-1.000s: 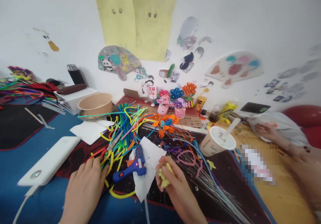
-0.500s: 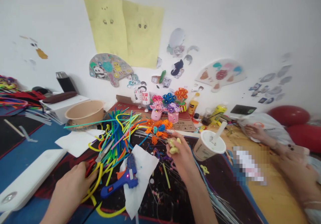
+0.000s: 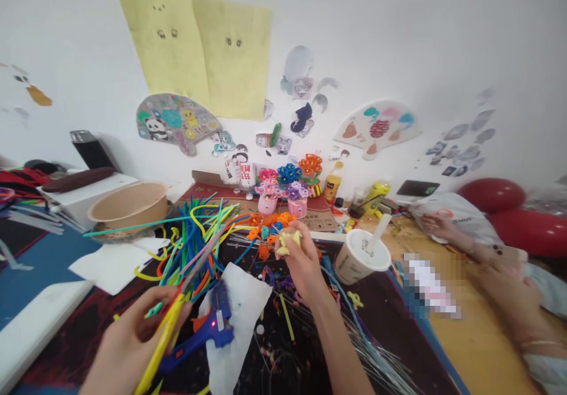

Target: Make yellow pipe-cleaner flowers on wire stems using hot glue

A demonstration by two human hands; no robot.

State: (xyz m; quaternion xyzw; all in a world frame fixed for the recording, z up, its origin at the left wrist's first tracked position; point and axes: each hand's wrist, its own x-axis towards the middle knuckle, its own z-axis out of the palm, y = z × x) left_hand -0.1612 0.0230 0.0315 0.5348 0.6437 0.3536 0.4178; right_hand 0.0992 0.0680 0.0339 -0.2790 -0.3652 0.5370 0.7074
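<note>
My left hand point(image 3: 137, 330) is closed around a pair of scissors point(image 3: 200, 268), whose metal blades point up and away; the fingers partly hide the handles. A yellow pipe cleaner point(image 3: 163, 339) runs along that hand, and I cannot tell whether it is gripped too. My right hand point(image 3: 303, 262) pinches a pale yellow pipe-cleaner flower point(image 3: 290, 243). Between the hands, a blue glue gun point(image 3: 217, 318) with a lit red light rests on white paper point(image 3: 241, 306). Orange pipe-cleaner pieces point(image 3: 266, 234) lie just beyond the right hand. Loose colourful pipe cleaners point(image 3: 190, 247) are heaped beyond the left hand.
Potted pipe-cleaner flowers point(image 3: 290, 185) stand at the back by the wall. A lidded cup point(image 3: 362, 256) with a straw is right of my right hand. A tan bowl point(image 3: 128, 203) and a white box-like object point(image 3: 44, 324) are left. Another person's hands point(image 3: 509, 277) rest at far right.
My left hand has lifted the scissors slightly from beside the pipe cleaners and come nearer the glue gun. The right hand has turned the yellow flower. The whole view has shifted a little rightward.
</note>
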